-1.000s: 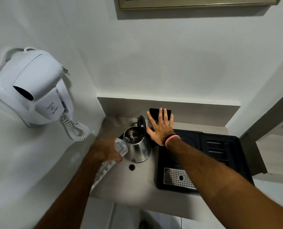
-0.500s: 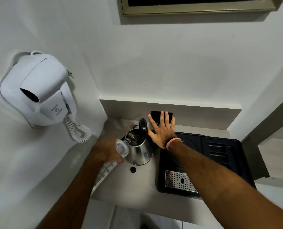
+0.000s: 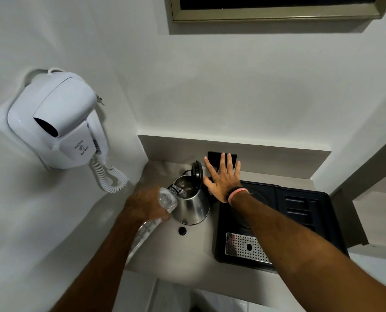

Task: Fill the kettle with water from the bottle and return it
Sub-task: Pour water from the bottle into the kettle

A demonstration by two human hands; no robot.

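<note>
A steel kettle (image 3: 192, 207) stands on the grey counter (image 3: 187, 253) with its black lid (image 3: 197, 171) flipped up. My left hand (image 3: 143, 204) grips a clear plastic bottle (image 3: 165, 202), tilted so its neck rests at the kettle's rim; water shows inside the kettle. My right hand (image 3: 222, 179) is spread flat with fingers apart, just right of the kettle by the raised lid, holding nothing. It wears a pink wristband.
A black tray (image 3: 300, 221) with a round kettle base and a perforated drip grid lies right of the kettle. A small black bottle cap (image 3: 182, 231) sits in front of it. A white wall hair dryer (image 3: 52, 122) with a coiled cord hangs left. A dark wall socket (image 3: 215, 157) is behind my fingers.
The view has tilted slightly, so everything sits a little lower in frame. Both hands, bottle and kettle keep the same positions relative to each other.
</note>
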